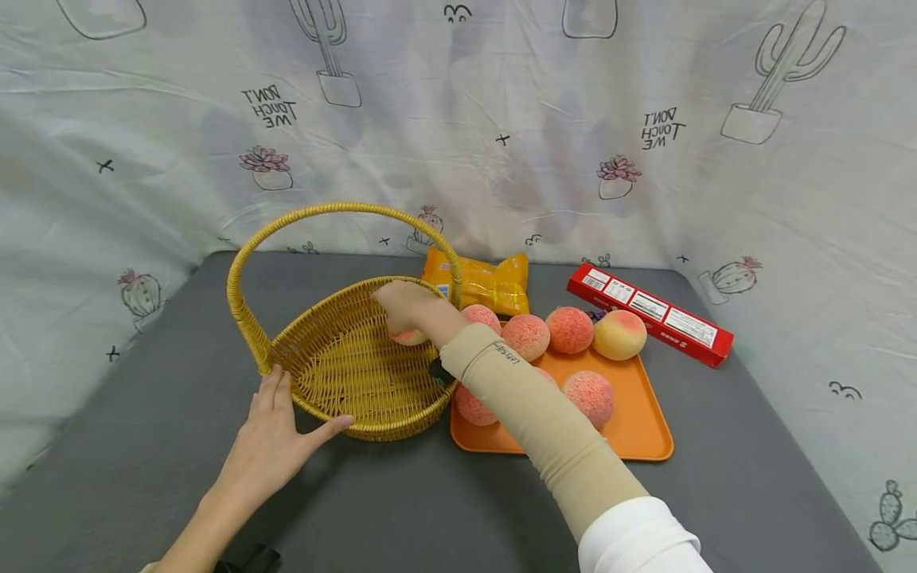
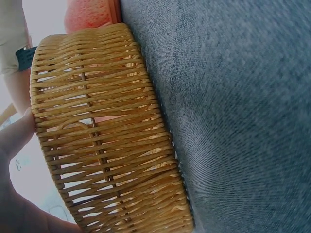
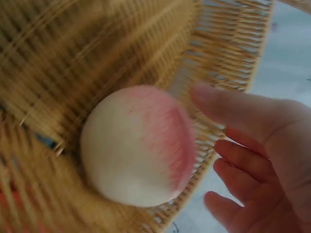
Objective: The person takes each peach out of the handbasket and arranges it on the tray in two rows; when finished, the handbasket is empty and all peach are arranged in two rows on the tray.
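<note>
A yellow wicker basket [image 1: 358,432] with a tall arched handle stands on the grey table. My left hand [image 1: 268,446] rests against its near left rim, fingers straight near the handle's base and thumb spread along the front rim. In the left wrist view the thumb [image 2: 17,133] touches the rim of the woven wall. My right hand [image 1: 419,306] reaches into the basket's far right part. Beside it a pink and cream peach [image 3: 138,145] lies inside against the wicker. In the right wrist view the fingers are apart from this peach.
An orange tray [image 1: 637,434] right of the basket bears several peaches [image 1: 589,398], partly hidden by my right sleeve. Behind them lie a yellow packet [image 1: 494,282] and a long red box [image 1: 652,314]. A printed cloth [image 1: 501,183] hangs at the back.
</note>
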Available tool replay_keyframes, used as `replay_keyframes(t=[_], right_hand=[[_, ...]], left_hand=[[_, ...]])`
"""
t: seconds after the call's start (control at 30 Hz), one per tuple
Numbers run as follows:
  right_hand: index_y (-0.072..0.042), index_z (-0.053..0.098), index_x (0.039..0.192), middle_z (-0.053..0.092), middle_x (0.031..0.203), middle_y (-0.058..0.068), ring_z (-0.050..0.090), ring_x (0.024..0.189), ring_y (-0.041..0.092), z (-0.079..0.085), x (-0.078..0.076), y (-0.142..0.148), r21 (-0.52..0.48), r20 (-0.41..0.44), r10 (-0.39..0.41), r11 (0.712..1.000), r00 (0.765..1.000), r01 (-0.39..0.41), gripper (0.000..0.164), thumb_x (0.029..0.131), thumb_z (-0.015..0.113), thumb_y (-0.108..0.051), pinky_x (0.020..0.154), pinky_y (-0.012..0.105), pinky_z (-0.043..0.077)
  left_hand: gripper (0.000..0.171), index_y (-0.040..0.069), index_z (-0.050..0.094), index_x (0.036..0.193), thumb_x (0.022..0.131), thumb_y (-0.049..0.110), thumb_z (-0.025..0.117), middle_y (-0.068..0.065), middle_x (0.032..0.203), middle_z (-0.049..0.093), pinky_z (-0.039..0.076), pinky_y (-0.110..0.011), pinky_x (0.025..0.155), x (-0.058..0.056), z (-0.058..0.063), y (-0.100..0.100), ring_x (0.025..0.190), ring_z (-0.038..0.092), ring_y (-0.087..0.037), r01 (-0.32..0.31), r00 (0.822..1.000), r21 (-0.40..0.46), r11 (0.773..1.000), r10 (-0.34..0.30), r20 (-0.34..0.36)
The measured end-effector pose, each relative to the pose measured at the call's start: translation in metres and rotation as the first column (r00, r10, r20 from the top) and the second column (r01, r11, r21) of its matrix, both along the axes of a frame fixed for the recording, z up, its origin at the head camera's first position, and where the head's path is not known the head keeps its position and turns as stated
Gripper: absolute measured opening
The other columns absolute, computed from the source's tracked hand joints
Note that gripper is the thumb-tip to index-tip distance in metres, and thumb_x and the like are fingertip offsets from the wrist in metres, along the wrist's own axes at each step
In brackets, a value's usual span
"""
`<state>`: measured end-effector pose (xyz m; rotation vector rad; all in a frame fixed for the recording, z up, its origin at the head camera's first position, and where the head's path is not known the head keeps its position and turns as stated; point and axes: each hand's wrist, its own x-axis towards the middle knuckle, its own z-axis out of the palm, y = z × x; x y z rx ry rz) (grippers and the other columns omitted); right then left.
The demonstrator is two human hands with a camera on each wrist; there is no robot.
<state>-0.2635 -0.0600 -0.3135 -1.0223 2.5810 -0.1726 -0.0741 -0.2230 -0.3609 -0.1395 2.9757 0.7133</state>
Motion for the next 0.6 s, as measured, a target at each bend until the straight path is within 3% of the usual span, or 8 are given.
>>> replay_keyframes(t=[0.1,0.17,0.23,0.3,0.4,0.47,0.6], right_hand=[[-0.008,0.053,0.138,0.062,0.120,0.009,0.040,0.070,0.013,-0.0040,-0.0013,0.0044,0.086,0.002,0.035,0.996,0.999,-0.035,0.050,0.089,0.062,0.000,0.058,0.024,0.030],[-0.007,0.061,0.120,0.062,0.107,0.006,0.044,0.076,0.012,-0.0063,-0.0005,0.0064,0.136,-0.030,0.081,0.988,0.996,-0.076,0.030,0.090,0.064,-0.003,0.061,0.024,0.032],[-0.009,0.060,0.101,0.056,0.088,0.003,0.043,0.070,0.012,-0.0086,0.0003,0.0069,0.157,-0.052,0.105,0.983,0.993,-0.096,0.007,0.094,0.060,-0.007,0.060,0.023,0.032],[-0.010,0.052,0.086,0.045,0.076,0.003,0.034,0.063,0.013,-0.0097,0.0012,0.0067,0.175,-0.063,0.116,0.979,0.991,-0.103,0.011,0.096,0.054,-0.006,0.057,0.025,0.028],[-0.012,0.051,0.084,0.043,0.078,0.001,0.032,0.065,0.013,-0.0103,0.0022,0.0055,0.225,-0.114,0.117,0.970,0.987,-0.089,0.014,0.095,0.055,-0.004,0.057,0.025,0.026],[-0.012,0.057,0.091,0.051,0.086,0.002,0.036,0.070,0.012,-0.0103,0.0026,0.0048,0.266,-0.146,0.121,0.961,0.982,-0.078,0.010,0.093,0.060,-0.003,0.057,0.025,0.028],[-0.011,0.064,0.106,0.062,0.103,0.005,0.044,0.077,0.013,-0.0103,0.0025,0.0033,0.322,-0.191,0.134,0.944,0.972,-0.066,0.017,0.091,0.065,-0.004,0.058,0.025,0.033]], left_hand=[[0.120,-0.020,0.005,0.146,0.085,0.067,0.059,-0.040,0.152,0.000,0.020,-0.071,0.103,-0.0012,0.0014,0.0013,0.137,0.006,-0.059,0.000,1.000,0.000,1.000,0.000,0.004],[0.120,-0.020,0.004,0.146,0.085,0.067,0.059,-0.040,0.152,0.000,0.021,-0.071,0.103,-0.0010,0.0009,0.0014,0.137,0.006,-0.059,-0.002,1.000,0.000,1.000,0.002,0.004],[0.120,-0.020,0.004,0.146,0.085,0.067,0.059,-0.040,0.152,0.000,0.021,-0.071,0.103,-0.0011,0.0005,0.0014,0.137,0.007,-0.059,-0.002,1.000,-0.002,1.000,0.002,0.004],[0.120,-0.019,0.004,0.146,0.085,0.068,0.059,-0.039,0.153,0.000,0.022,-0.071,0.103,-0.0010,0.0000,0.0016,0.136,0.008,-0.060,-0.003,1.000,-0.003,1.000,0.003,0.005],[0.119,-0.020,0.005,0.146,0.085,0.067,0.059,-0.040,0.152,0.000,0.022,-0.071,0.102,-0.0008,-0.0009,0.0019,0.135,0.008,-0.061,0.000,1.000,-0.006,1.000,0.000,0.001],[0.119,-0.020,0.005,0.146,0.085,0.067,0.059,-0.040,0.152,0.001,0.023,-0.071,0.102,-0.0006,-0.0016,0.0022,0.135,0.009,-0.061,0.001,1.000,-0.008,1.000,-0.001,-0.003],[0.119,-0.020,0.006,0.146,0.085,0.067,0.059,-0.040,0.152,0.001,0.024,-0.071,0.101,-0.0002,-0.0029,0.0024,0.134,0.009,-0.062,-0.001,1.000,-0.009,1.000,0.001,-0.008]])
